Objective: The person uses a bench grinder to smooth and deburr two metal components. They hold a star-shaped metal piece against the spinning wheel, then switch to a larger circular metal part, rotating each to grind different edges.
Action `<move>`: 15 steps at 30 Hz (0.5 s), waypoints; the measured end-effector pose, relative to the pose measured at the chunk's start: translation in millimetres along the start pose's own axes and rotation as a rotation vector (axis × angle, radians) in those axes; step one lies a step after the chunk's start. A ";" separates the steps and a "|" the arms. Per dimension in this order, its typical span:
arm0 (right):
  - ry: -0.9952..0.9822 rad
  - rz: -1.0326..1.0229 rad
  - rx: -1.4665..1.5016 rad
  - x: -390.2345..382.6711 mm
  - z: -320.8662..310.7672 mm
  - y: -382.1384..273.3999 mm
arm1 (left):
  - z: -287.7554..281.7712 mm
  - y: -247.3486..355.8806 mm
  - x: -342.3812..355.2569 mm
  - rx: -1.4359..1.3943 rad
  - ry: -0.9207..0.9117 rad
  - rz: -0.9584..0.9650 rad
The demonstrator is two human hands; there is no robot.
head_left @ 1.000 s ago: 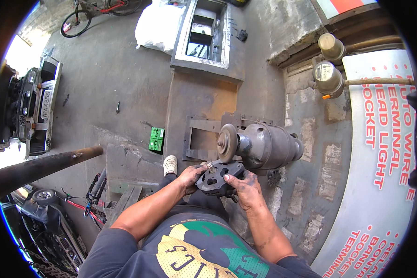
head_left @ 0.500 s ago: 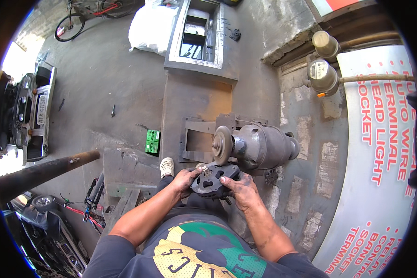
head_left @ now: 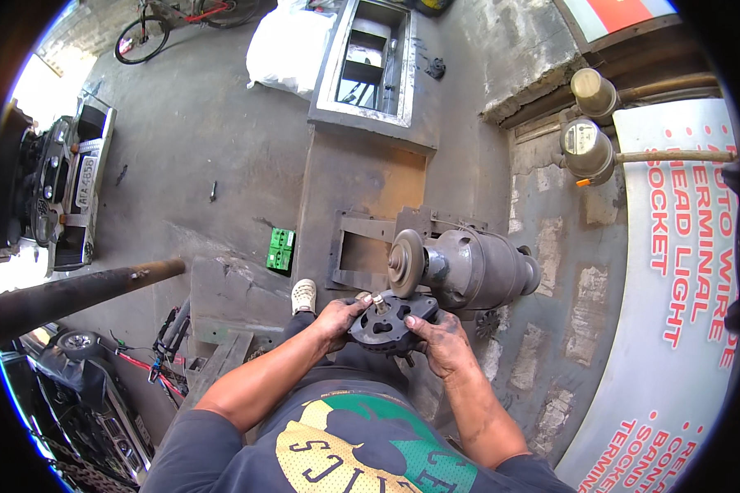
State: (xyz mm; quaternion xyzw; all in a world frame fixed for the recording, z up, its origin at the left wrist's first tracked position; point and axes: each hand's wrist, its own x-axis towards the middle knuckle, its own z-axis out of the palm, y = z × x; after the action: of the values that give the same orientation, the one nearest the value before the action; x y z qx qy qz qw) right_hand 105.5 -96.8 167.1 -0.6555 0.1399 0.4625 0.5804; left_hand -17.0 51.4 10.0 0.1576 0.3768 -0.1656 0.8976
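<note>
My left hand and my right hand both grip a dark, round metal housing with cut-out openings, low in the middle of my view. A short silver fitting sticks out of its upper left, near my left thumb. My right thumb lies on the housing's face. Directly beyond it is a grey wheel on the shaft of a grey motor; I cannot tell whether housing and wheel touch. The motor sits by a metal frame on a concrete ledge.
A green battery-like box stands left of the ledge. Around me are a pole, vehicles, bicycles, a white sack, a metal-framed box, two meters and a white sign. My left shoe shows beyond my hands.
The housing has shifted and tilted slightly in my hands, its silver fitting now showing more clearly. Both hands keep their grip. The whole view has moved a little with my head.
</note>
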 end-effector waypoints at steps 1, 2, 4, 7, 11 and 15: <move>-0.005 -0.003 -0.010 0.3 -0.3 0.3 | -0.1 -2.0 -1.9 -0.013 0.011 -0.004; -0.010 -0.005 -0.019 0.9 -0.7 0.9 | -3.5 -6.5 -2.1 -0.051 0.012 -0.010; -0.014 0.051 -0.029 11.9 -2.1 2.8 | -9.7 -11.0 -0.7 -0.112 0.002 -0.019; -0.056 0.069 -0.020 15.8 -0.7 2.5 | -19.7 -13.9 8.2 -0.092 0.038 -0.026; -0.128 0.125 -0.035 28.9 -10.2 1.2 | -24.3 -14.6 12.5 -0.069 0.059 -0.049; -0.124 0.093 -0.024 17.5 -6.9 3.3 | -14.3 -8.3 -0.8 -0.046 0.074 -0.013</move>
State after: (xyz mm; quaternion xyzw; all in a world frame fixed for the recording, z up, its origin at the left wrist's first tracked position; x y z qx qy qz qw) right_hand 115.6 -97.8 150.8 -0.6255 0.1283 0.5302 0.5578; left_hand -29.9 50.0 -0.2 0.1406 0.4146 -0.1568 0.8853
